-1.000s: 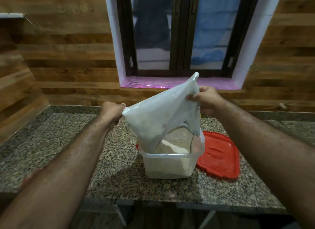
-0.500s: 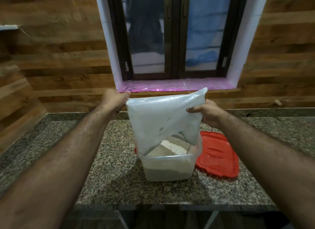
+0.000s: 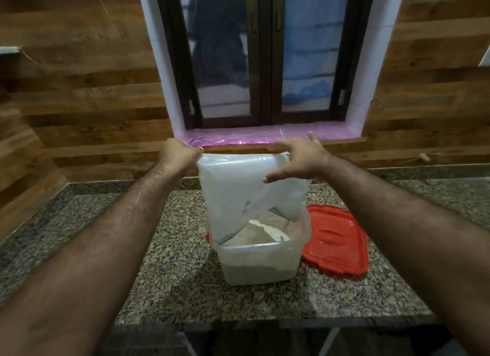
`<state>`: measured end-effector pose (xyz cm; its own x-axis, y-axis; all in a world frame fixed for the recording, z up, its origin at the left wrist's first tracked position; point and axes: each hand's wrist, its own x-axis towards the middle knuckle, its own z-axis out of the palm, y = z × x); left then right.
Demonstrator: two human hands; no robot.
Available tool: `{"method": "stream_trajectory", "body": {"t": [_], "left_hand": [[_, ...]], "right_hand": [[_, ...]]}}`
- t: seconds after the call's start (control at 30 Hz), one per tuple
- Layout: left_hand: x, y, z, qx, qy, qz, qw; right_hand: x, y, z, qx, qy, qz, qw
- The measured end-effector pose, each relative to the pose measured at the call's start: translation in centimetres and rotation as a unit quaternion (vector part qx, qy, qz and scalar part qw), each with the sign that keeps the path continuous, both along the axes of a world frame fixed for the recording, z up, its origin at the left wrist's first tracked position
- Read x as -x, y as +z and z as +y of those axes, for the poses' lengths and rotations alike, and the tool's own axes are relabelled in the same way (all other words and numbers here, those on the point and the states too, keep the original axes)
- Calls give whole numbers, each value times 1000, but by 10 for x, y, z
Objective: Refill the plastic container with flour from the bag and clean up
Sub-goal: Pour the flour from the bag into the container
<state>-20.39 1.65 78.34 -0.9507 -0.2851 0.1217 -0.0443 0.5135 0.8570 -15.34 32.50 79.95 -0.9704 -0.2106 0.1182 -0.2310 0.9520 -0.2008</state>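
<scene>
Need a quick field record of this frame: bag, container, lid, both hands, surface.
bag: clear plastic bag, held upside down, open end hanging into the container
container: clear plastic container, on the counter, partly filled with flour
lid: red lid, off, flat on the counter right of the container
left hand: left hand grips the bag's upper left corner
right hand: right hand at the bag's upper right edge, fingers spread
surface: granite counter
</scene>
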Motion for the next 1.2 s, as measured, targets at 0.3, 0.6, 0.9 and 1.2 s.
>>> {"method": "stream_trajectory", "body": {"t": [0.3, 0.6, 0.9, 1.2], "left_hand": [[-4, -7, -1, -46, -63, -14, 997], [-31, -5, -1, 141, -14, 84, 986], [-83, -7, 12, 452, -226, 156, 848], [-91, -24, 22, 464, -181, 172, 850]], "right_hand": [[15, 11, -53, -25, 67, 3, 997], [8, 5, -61, -49, 93, 58, 993], [13, 3, -66, -47, 64, 62, 995], [8, 1, -69, -15, 61, 58, 996]]}}
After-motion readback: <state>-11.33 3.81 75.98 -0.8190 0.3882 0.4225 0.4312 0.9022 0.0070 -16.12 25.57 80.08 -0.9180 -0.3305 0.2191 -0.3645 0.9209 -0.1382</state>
